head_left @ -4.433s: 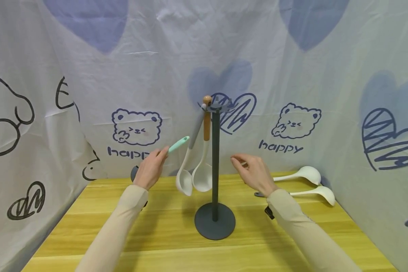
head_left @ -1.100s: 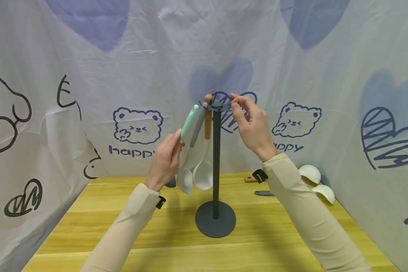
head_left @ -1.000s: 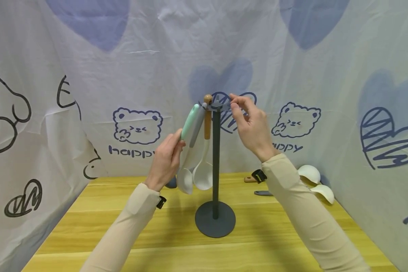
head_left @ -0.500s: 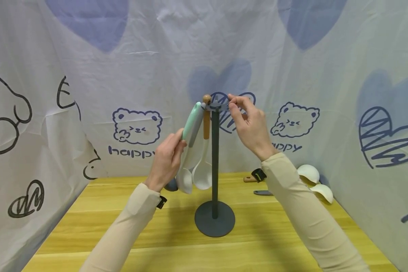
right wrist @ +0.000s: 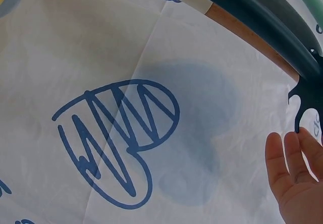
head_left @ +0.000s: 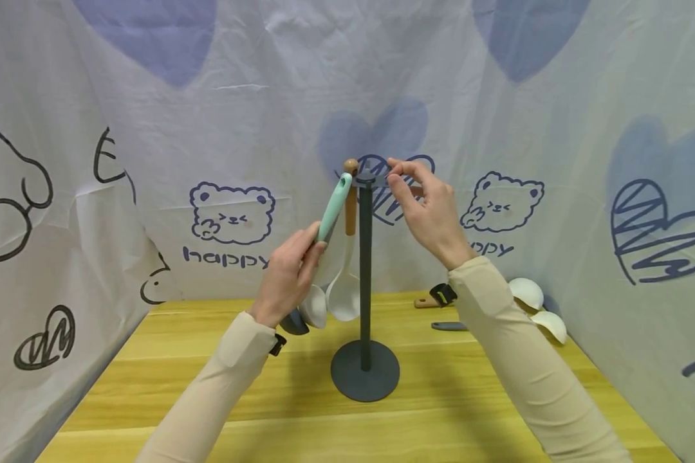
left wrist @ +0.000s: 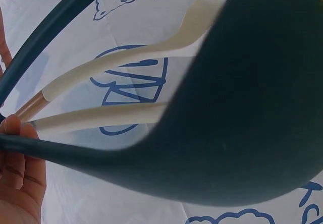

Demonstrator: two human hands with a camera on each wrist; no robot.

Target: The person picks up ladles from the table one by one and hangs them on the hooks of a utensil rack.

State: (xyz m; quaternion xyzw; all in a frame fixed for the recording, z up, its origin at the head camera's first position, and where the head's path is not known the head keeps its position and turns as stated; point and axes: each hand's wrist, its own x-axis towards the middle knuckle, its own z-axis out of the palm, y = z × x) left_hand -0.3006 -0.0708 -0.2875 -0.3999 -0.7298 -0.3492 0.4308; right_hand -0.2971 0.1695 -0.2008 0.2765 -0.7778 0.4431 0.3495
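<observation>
My left hand (head_left: pixel 286 273) grips a ladle by its mint-green handle (head_left: pixel 336 206). The ladle's dark bowl (left wrist: pixel 242 103) hangs below the hand and fills much of the left wrist view. The handle's holed top end is right at the hook ring of a dark utensil stand (head_left: pixel 365 270). On the ring's far side, my right hand (head_left: pixel 431 215) pinches the tip of a hook (right wrist: pixel 299 118) between thumb and fingers. Two white-headed utensils hang from the stand: a wooden-handled ladle (head_left: pixel 343 296) and a grey-handled one (head_left: pixel 314 306), its handle mostly hidden behind the mint one.
Two white ladles (head_left: pixel 526 293) lie at the right of the wooden table (head_left: pixel 255 418), partly hidden by my right forearm; a wooden handle (head_left: pixel 424 303) and a grey handle (head_left: pixel 447 326) show beside it. A printed white cloth (head_left: pixel 347 64) stands close behind and at both sides.
My left hand has carried the mint-handled ladle up and right, to the stand's hook ring. My right hand earlier rose from lower right to the ring and has stayed there.
</observation>
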